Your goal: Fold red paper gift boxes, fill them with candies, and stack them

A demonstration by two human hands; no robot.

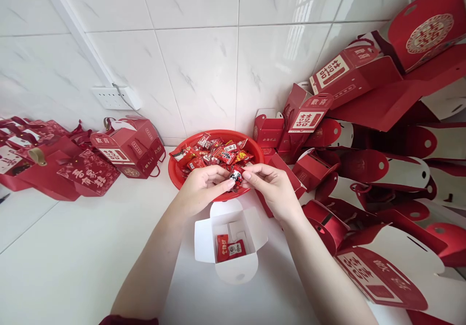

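at the far left, red gift bags [51, 160] lie overlapped on the tabletop [91, 242], and a red handled gift box [133, 143] stands beside them. a socket strip [115, 97] sits on the tiled wall behind, its cord [124, 101] running down behind that box; a tug on the box could catch the cord.

next comes the red plastic basket [174, 173], heaped with small wrapped packets [222, 152]. the left hand [198, 189] is over its near rim, nearly closed, thumb and fingers pinching one side of a red, white and black packet [236, 175]. just below stands a white-lined open box [204, 241], flaps spread, with two wrapped packets [230, 249] inside. the held packet is above the basket, not over the box — a loose pinch could drop it back among the others, or onto a flap.

the right hand [278, 191] pinches the packet's other side between thumb and fingertips; if both hands pulled apart, the wrapper might tear. at the far right, red gift boxes [364, 164] are crowded in a leaning heap — the right forearm runs close by, so a sideways swing of the elbow could set some sliding.
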